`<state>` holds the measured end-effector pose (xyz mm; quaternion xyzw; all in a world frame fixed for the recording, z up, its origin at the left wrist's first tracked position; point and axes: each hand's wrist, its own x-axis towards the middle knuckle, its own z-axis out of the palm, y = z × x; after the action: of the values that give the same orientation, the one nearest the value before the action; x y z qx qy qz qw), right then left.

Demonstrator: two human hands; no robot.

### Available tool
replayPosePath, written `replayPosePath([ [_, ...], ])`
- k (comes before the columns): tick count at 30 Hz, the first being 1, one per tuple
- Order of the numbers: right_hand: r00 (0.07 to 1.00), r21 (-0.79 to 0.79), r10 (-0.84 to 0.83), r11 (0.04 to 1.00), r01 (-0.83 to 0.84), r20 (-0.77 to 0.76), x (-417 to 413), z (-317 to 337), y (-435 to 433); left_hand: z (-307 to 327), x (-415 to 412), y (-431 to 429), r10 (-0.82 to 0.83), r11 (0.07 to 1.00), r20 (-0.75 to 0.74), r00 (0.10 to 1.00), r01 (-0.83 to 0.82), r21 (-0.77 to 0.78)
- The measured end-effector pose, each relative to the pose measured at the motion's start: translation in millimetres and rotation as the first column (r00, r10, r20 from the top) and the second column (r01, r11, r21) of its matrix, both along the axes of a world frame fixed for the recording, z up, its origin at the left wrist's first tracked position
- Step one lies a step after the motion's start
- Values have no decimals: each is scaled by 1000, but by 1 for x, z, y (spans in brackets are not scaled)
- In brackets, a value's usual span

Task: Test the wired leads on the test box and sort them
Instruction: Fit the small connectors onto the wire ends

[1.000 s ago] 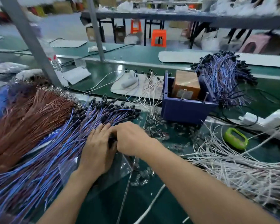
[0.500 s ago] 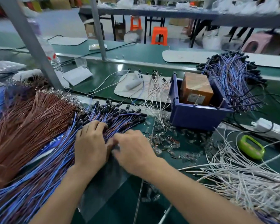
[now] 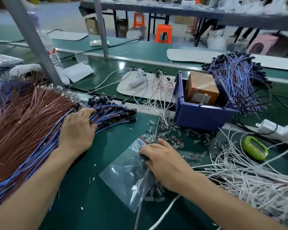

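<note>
My left hand (image 3: 76,130) lies spread on the blue wires (image 3: 113,113); my right hand (image 3: 160,156) rests on a clear bag (image 3: 123,176) (I cannot tell its grip).

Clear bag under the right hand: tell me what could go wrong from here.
The clear bag lies flat among loose small parts; the right hand on it could scatter them. The left hand rests on the blue leads, which overlap the brown leads; pulling one may drag others and mix the piles.
</note>
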<state>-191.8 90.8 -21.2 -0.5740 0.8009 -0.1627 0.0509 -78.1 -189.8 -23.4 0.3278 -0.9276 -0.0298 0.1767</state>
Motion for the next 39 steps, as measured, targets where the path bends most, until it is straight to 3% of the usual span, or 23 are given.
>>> replayPosePath([
  [3,997,-16,-68,998,68,-33,1,6,1,9,5,22,5,998,-64,998,-9,-69],
  [6,986,-130,-163,978,166,37,0,17,2,15,1,75,-165,980,-201,966,137,-146],
  [8,942,-256,-243,919,301,233,-1,31,6,14,-7,106,-261,964,-278,924,267,-18],
  [10,867,-308,-306,845,438,393,-6,46,17,12,-14,122,-246,920,-320,915,325,220],
  [12,831,-330,-342,799,502,439,-13,59,34,9,-20,130,-256,871,-289,922,350,345],
  [16,831,-327,-485,765,555,274,-26,77,75,5,-34,125,-185,876,-231,955,267,403],
  [19,763,-182,-635,741,646,120,-34,77,92,5,-44,97,-136,884,-171,976,198,424],
  [21,724,-61,-678,724,688,126,-34,73,92,7,-51,74,-149,900,-136,979,191,392],
  [26,765,-96,-596,770,631,244,-20,62,80,5,-55,24,-213,930,-168,962,253,268],
  [29,806,-142,-514,810,569,296,-15,61,58,5,-63,26,-138,947,-218,966,193,256],
  [33,839,-35,-380,904,425,389,-17,69,-3,-6,-63,81,-209,937,-411,887,302,176],
  [35,855,36,-323,940,338,406,-17,69,-39,-14,-61,106,-101,826,-509,855,356,436],
  [37,838,74,-323,943,324,440,-17,64,-64,-13,-65,117,209,530,-587,782,414,740],
  [39,832,86,-344,936,342,435,-14,54,-75,-15,-68,122,433,372,-565,703,431,822],
])
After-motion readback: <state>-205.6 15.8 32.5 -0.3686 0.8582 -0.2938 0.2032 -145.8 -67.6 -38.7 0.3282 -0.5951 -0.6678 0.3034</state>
